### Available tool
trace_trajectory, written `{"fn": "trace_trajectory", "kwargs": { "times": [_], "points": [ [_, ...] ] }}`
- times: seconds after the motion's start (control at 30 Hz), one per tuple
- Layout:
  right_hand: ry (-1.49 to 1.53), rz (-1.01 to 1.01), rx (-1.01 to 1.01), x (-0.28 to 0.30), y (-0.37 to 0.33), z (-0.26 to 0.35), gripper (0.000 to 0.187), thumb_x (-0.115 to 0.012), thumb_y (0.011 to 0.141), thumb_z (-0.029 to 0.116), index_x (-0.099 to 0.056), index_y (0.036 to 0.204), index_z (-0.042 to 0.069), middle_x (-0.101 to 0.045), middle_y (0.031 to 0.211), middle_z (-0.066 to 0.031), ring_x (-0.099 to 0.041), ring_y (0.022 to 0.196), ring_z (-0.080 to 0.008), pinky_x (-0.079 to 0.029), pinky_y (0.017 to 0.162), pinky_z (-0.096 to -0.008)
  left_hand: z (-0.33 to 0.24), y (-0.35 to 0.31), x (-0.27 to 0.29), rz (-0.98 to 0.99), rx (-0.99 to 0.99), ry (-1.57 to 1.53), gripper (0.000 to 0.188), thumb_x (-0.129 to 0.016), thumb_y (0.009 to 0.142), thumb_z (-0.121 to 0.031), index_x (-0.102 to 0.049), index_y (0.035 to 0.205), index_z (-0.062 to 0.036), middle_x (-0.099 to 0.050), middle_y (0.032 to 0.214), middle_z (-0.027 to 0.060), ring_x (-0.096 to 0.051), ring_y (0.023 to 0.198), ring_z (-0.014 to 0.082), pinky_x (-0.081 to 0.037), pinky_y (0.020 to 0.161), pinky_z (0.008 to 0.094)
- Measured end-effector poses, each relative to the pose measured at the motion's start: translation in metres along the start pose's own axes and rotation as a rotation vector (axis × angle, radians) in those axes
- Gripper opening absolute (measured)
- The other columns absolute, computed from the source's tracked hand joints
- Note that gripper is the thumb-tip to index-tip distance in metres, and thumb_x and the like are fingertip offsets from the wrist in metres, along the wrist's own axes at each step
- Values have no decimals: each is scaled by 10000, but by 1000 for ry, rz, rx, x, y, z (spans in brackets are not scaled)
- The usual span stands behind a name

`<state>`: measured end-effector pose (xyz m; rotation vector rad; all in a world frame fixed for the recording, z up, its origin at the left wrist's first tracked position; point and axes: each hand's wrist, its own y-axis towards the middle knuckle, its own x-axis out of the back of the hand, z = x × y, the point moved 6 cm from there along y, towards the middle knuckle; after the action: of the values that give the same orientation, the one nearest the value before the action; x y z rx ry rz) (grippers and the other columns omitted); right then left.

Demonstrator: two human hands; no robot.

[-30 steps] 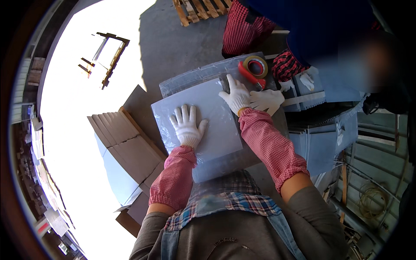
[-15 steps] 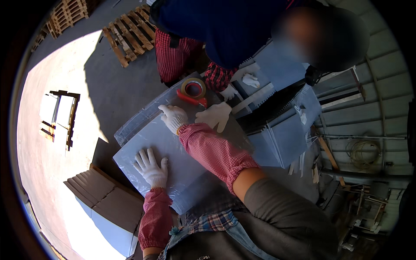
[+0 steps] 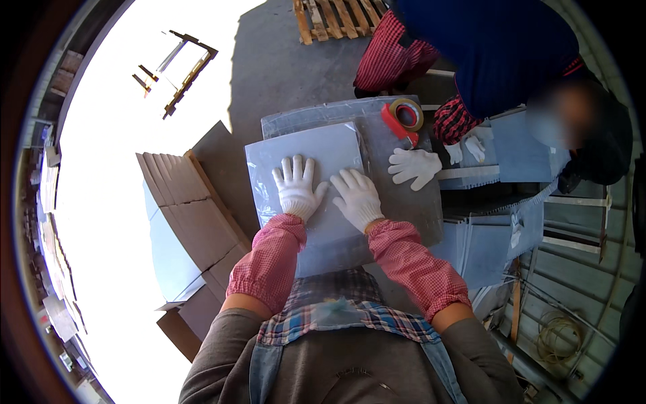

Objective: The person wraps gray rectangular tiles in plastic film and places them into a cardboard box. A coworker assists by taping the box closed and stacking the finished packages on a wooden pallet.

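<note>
My left hand (image 3: 296,187), in a white knit glove, lies flat with its fingers spread on a pale grey, flat bundle (image 3: 330,143) that has a shiny clear-plastic surface. Just to its right, my right hand (image 3: 358,200), gloved the same way, rests on the bundle's right part, fingers stretched out. Neither hand grips anything. Beneath the bundle is a larger darker grey flat surface (image 3: 407,212). On that surface, to the right, are a red tape dispenser (image 3: 397,122) with a brown roll and a loose white glove (image 3: 414,168).
A co-worker in dark blue (image 3: 498,54) bends over grey slotted sheets (image 3: 528,145) at the right. Folded brown cardboard (image 3: 195,202) stands at my left. A wooden pallet (image 3: 336,19) lies on the floor beyond.
My right hand has drawn back from near the tape dispenser and now lies beside my left hand on the bundle. The view has turned, shifting the scene to the right.
</note>
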<state>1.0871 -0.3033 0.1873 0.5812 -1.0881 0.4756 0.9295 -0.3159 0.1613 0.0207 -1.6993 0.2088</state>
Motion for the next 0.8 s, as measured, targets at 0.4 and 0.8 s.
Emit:
{"fn": "trace_trajectory", "kwargs": {
  "times": [0.4,0.8],
  "points": [
    [-103,32,-341,15,-111,-25,536,-702,853,259,-578,1325,40,-598,1345,-199,-523,1257,-423,-440,1033,-515,3,-8,-1,-15,24,-13,732,-540,962,-595,-424,1524,-142,-385,1573,142,-280,1494,381,-212,1189,613],
    [72,21,-234,64,-210,21,503,-721,797,187,-577,1268,82,-588,1245,-111,-548,1167,-318,-466,970,-443,-20,-8,-1,-84,17,82,744,-605,918,-569,-454,1497,-126,-390,1579,143,-293,1488,374,-225,1182,601]
  ]
}}
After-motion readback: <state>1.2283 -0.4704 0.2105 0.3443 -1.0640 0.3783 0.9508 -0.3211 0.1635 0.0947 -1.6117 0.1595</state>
